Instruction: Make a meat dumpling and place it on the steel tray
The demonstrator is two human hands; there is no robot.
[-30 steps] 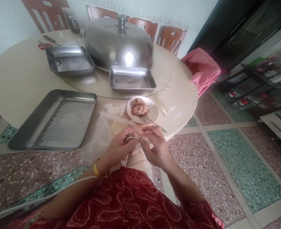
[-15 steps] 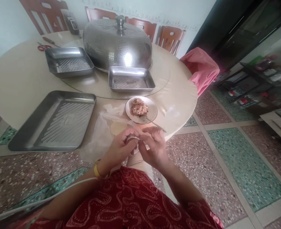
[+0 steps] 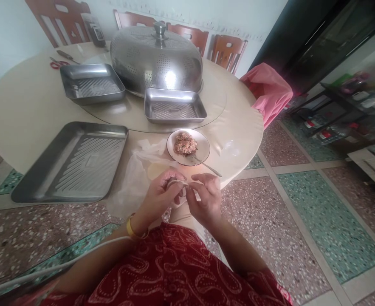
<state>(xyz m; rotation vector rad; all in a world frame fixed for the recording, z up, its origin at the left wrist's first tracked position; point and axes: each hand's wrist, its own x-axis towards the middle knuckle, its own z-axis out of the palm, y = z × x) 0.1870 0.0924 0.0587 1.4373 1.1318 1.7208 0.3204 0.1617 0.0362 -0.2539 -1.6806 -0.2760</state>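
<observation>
While pinched between both grips, dumpling wrapper [image 3: 178, 183] amid left hand [image 3: 160, 196], right hand [image 3: 206, 199].

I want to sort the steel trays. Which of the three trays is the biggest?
The large tray at the near left table edge, left of the hands. The two smaller trays sit farther back by the domed cover.

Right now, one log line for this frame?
left hand: pinching pale dough wrapper | right hand: pinching same wrapper | white plate of minced filling, metal spoon: just beyond | large steel tray: left
</observation>
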